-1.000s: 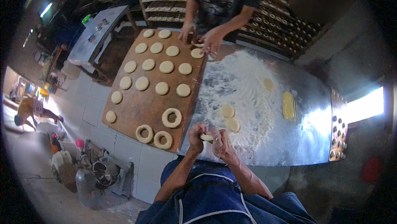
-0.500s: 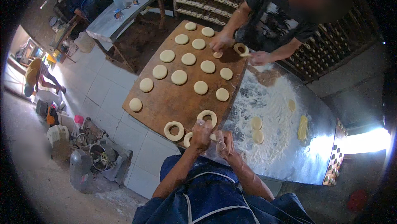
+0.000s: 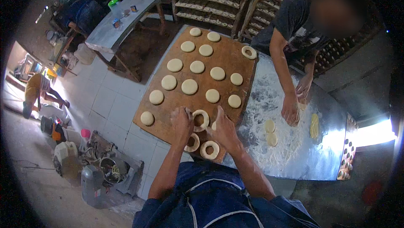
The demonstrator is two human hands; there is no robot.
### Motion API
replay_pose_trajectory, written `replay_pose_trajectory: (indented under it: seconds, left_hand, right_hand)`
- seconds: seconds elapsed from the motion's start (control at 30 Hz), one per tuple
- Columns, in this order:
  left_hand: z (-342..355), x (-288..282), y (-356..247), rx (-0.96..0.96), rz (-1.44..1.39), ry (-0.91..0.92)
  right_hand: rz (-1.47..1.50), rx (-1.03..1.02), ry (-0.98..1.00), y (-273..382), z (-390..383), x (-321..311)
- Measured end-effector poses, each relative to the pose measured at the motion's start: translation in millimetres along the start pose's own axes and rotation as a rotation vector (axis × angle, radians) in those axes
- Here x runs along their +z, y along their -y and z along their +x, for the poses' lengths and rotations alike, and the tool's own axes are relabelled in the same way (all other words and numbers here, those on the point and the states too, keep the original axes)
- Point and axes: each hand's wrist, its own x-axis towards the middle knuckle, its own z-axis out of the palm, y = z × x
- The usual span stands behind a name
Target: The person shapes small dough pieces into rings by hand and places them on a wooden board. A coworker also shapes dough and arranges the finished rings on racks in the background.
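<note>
Pale dough ring point(image 3: 205, 120) between left hand point(image 3: 182, 123) and right hand point(image 3: 224, 130), fingers' grip unclear; shirt print point(image 3: 300, 34) blurred

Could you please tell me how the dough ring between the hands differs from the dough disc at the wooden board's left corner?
The dough ring has an open hole showing the wooden board; the dough disc is solid. The ring lies between the left hand and right hand; the disc lies apart from both. The ring looks larger than the disc in this view. Both are pale and rest on the board.
</note>
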Motion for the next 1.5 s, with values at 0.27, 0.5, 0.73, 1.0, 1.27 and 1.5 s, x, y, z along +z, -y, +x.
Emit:
replay_pose_trajectory:
  seconds: [0.27, 0.5, 0.73, 1.0, 1.27, 1.5]
  left_hand:
    - [7.4, -23.8, -1.0, -0.049, -0.280, 0.354]
    - [-25.1, 7.1, -73.4, 0.144, -0.382, 0.168]
    - [-113.0, 82.1, -202.5, 0.101, -0.831, 0.759]
    - [-135.8, 70.3, -274.4, -0.038, -0.974, 0.838]
    - [-146.2, 102.8, -279.3, -0.280, -1.170, 0.945]
    - [-167.8, 111.1, -274.9, -0.359, -1.757, 0.966]
  right_hand:
    - [0.001, 0.391, -0.250, -147.6, -110.4, -44.3]
    - [-0.382, 0.435, -0.471, -227.3, -130.6, -93.1]
    - [0.979, 0.458, -0.463, -216.6, -139.3, -110.3]
    - [0.722, 0.307, -0.440, -208.4, -153.5, -140.4]
    - [1.080, 0.123, 0.053, -242.9, -165.3, -185.4]
    - [0.783, 0.483, -0.094, -251.0, -150.5, -160.2]
